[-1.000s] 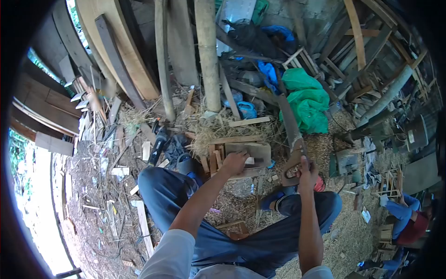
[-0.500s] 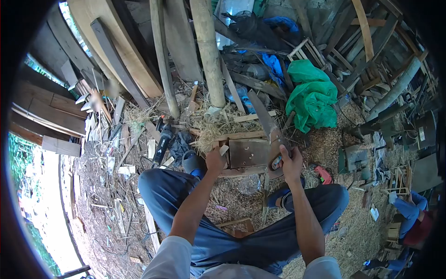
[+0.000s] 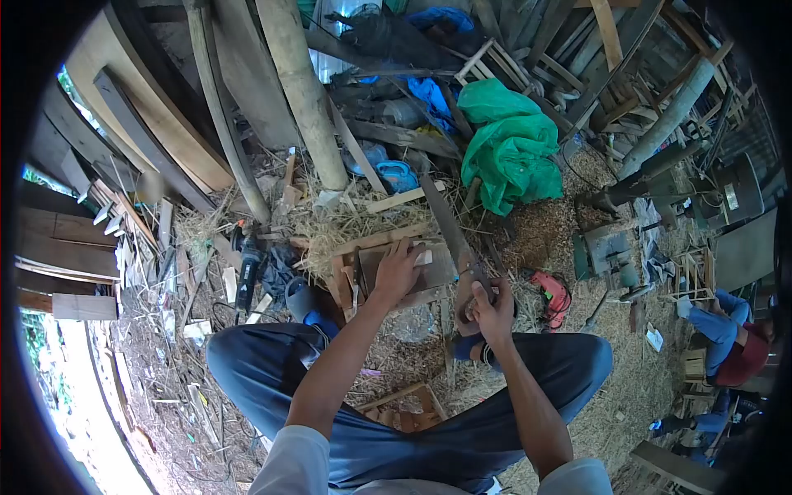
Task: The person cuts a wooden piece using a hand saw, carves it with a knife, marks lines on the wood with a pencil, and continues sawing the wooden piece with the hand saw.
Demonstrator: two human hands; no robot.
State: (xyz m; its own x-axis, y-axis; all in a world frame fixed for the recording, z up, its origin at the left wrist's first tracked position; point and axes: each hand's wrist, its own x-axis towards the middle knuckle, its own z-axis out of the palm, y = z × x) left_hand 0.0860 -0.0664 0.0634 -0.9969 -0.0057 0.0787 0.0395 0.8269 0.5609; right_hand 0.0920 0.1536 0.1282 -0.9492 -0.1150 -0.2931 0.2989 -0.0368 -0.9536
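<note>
My right hand (image 3: 493, 312) is closed around the handle of a hand saw (image 3: 445, 221). Its blade points up and away, leaning to the left over the right end of a low wooden box (image 3: 381, 240). My left hand (image 3: 398, 271) is over the middle of that box, with a small pale wood block (image 3: 424, 257) at its fingertips; the thumb's grip is partly hidden. Left of that hand, a thin tool with a dark upper part and pale lower part (image 3: 356, 279) stands at the box's left compartment.
A black angle grinder (image 3: 247, 272) lies to the left and a red power tool (image 3: 551, 299) to the right. Beyond the box are a bamboo post (image 3: 305, 91) and a green plastic sheet (image 3: 511, 144). Another person (image 3: 734, 338) sits at far right. Straw and wood scraps litter the ground.
My left hand has moved right across the box with the pale wood block, uncovering the left compartment. My right hand keeps the saw, now slightly lower. The whole view has shifted.
</note>
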